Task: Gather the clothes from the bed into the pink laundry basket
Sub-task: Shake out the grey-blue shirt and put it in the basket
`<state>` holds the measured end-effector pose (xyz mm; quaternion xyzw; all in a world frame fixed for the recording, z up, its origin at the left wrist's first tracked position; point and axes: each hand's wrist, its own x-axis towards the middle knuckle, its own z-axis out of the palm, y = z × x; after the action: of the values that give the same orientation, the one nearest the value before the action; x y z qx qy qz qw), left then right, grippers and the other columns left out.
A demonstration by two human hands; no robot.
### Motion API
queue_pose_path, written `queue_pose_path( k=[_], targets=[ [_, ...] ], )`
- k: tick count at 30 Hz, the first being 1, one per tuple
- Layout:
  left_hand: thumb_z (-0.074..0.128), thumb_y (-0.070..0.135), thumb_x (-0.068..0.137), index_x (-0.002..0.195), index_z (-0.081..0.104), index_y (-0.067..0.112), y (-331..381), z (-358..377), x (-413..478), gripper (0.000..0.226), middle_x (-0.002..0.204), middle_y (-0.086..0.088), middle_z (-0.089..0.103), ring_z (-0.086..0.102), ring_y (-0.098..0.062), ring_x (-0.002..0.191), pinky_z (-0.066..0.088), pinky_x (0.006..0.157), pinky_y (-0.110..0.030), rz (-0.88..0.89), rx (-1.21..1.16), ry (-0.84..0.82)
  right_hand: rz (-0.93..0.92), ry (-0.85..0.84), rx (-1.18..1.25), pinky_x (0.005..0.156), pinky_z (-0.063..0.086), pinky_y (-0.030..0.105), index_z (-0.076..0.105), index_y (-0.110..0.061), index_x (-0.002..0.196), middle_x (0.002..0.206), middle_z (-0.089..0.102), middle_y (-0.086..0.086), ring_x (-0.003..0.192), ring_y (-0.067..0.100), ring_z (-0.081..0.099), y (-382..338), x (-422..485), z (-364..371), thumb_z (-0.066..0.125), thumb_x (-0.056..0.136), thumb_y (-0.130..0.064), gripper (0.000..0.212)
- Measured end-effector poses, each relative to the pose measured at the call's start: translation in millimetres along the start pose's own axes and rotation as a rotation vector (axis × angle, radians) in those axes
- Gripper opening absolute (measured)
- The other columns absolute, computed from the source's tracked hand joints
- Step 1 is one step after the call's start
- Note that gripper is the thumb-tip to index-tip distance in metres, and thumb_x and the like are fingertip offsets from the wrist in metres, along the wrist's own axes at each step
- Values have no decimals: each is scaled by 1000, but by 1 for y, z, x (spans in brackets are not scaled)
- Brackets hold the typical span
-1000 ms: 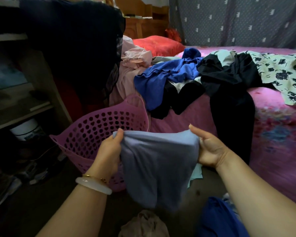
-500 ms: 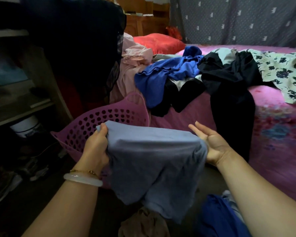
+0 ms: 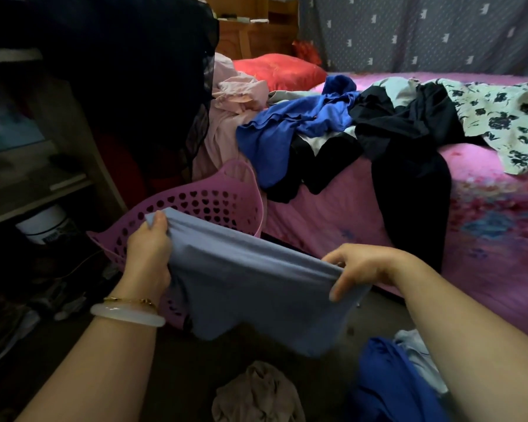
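Pink basket (image 3: pixel 214 199) on the floor at left, tucked against the bed (image 3: pixel 485 214). Left hand (image 3: pixel 148 251) gripping one end of the grey-blue garment (image 3: pixel 250 296), just in front of the basket rim. Right hand (image 3: pixel 363 266) pinching the other end, cloth sagging between. Best to swing both ends leftward over the rim, lower, then release together so no fabric drapes outside. Blue top (image 3: pixel 293 129), black clothes (image 3: pixel 409 153) and floral piece (image 3: pixel 506 117) waiting on the bed.
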<state>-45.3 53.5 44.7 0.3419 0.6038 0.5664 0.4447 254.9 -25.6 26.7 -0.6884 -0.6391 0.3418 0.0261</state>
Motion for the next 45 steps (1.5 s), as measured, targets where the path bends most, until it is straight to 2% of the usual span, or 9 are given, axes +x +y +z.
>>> queue_pose_path(
  k=[5, 11, 16, 19, 23, 27, 35, 40, 45],
  targets=[
    [64, 27, 89, 133, 48, 20, -2, -5, -3, 47, 124, -5, 54, 50, -17, 100, 42, 84, -32, 264, 281, 2, 51, 509, -2, 71, 54, 33, 70, -26, 71, 79, 69, -2, 79, 17, 63, 8, 12, -8, 54, 77, -9, 24],
    [83, 41, 63, 124, 60, 26, -2, -7, -8, 67, 129, 5, 53, 46, -15, 122, 40, 97, -30, 541, 815, -512, -26, 721, 94, 65, 48, 36, 66, -20, 72, 73, 66, 0, 74, 22, 59, 8, 13, -11, 48, 77, -8, 22],
    [66, 47, 83, 91, 70, 17, -18, 6, -27, 31, 105, 0, 51, 54, -18, 89, 47, 70, -32, 607, 1458, -232, 72, 805, 100, 61, 45, 37, 57, -12, 64, 68, 60, 5, 73, 31, 58, 5, 15, -12, 49, 83, -15, 21],
    [55, 34, 87, 86, 64, 8, -25, 20, -39, 27, 92, -8, 60, 60, -28, 84, 47, 68, -32, 491, 1258, -137, 163, 714, 196, 63, 39, 30, 59, -13, 69, 78, 62, 12, 78, 32, 59, -8, 16, -7, 50, 89, -21, 23],
    [60, 22, 88, 82, 70, 2, -21, 48, -73, 24, 75, -16, 63, 57, -22, 66, 41, 54, -27, -5, 564, -502, 121, 361, 938, 50, 48, 28, 61, -7, 81, 72, 61, 12, 59, 22, 58, -46, 9, 9, 47, 94, -10, 19],
    [59, 11, 90, 84, 63, -10, -26, 65, -94, 21, 89, -16, 60, 58, -24, 77, 48, 70, -29, 265, 541, -740, -91, 29, 1166, 75, 53, 38, 67, -4, 91, 86, 68, 15, 77, 25, 64, -66, 7, 16, 61, 91, -34, 31],
    [41, -25, 76, 80, 70, 7, -9, 35, -65, 43, 94, 0, 74, 67, -16, 99, 55, 82, -21, 167, 185, -920, -328, 95, 1024, 86, 54, 41, 62, -1, 116, 109, 67, 25, 97, 32, 66, -47, 9, 7, 66, 75, 12, 43],
    [71, -10, 72, 120, 57, 18, -38, 20, -35, 57, 115, -5, 65, 62, -22, 110, 56, 87, -33, 175, 394, -912, -532, 34, 1004, 83, 54, 37, 60, 0, 120, 109, 65, 23, 98, 30, 65, -59, 4, -2, 59, 66, 10, 55],
    [86, 16, 57, 109, 67, 17, -58, 25, -58, 55, 112, -9, 71, 67, -23, 104, 55, 91, -40, 50, 310, -1005, -613, 77, 1215, 77, 57, 31, 63, 2, 110, 94, 68, 17, 85, 24, 68, -73, -1, -11, 56, 75, 9, 37]
  ],
)
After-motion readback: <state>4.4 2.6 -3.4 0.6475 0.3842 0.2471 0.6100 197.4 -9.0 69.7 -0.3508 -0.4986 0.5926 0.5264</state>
